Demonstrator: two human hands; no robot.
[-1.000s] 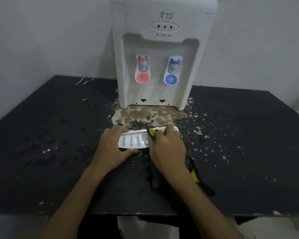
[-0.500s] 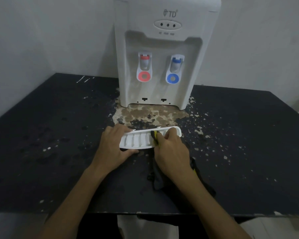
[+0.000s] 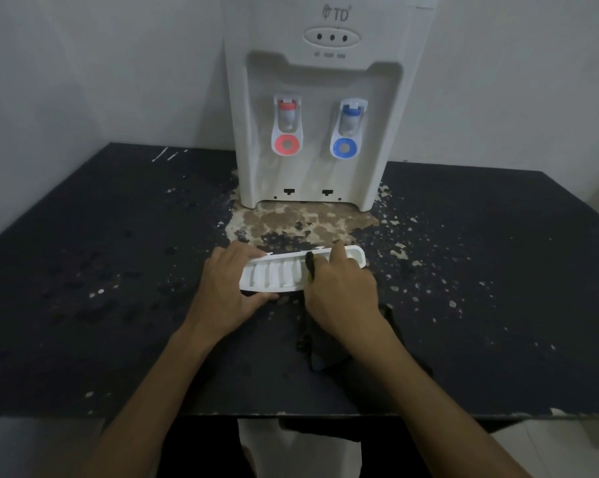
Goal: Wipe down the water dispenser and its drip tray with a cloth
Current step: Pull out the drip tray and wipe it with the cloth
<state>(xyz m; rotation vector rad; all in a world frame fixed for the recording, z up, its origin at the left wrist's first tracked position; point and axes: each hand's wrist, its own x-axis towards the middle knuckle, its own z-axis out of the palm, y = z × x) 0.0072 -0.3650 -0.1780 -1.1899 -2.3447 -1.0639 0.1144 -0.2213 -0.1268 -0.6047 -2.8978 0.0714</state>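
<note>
Tray wipe: left hand [image 3: 227,288] grips drip tray [image 3: 274,274] at 9 o'clock, right hand [image 3: 343,291] pinches cloth [image 3: 310,264]; next, sweep toward 3 o'clock

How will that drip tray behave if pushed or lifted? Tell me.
The drip tray looks like thin moulded plastic: probably light and stiff. The left hand braces its end while the right hand rubs it with the cloth, so it likely slides unheld.

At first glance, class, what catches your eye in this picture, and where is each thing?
The white dispenser stands at the table's back, red tap left of blue tap. Before it, a peeled brown patch scars the black table. Nearer, the left hand holds the white tray while the right hand presses a dark cloth on it.
</note>
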